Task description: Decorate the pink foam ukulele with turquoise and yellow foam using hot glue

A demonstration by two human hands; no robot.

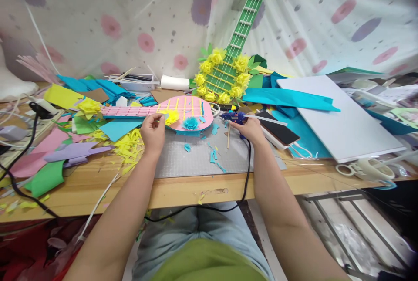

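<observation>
My left hand (153,134) is closed in a pinch at the near edge of a pink paper guitar (207,117), with a small pale-blue paper piece (166,116) at its fingertips. Just beyond those fingertips a yellow paper flower (172,117) sits on the guitar body, and a blue paper flower (191,123) sits to its right. My right hand (251,130) grips a dark-blue glue gun (235,117), its nozzle pointing left toward the guitar. From the gun's rear a whitish glue stick (269,119) sticks out. A thin wooden stick (228,137) is below the nozzle.
Blue scraps (213,157) lie on a grey cutting mat (183,163). Behind stands a green paper guitar (225,78) with yellow flowers. Coloured paper (48,152) crowds the left; a white board (336,115), a phone (277,127) and a cup (372,170) are right. A black cord (248,172) hangs over the edge.
</observation>
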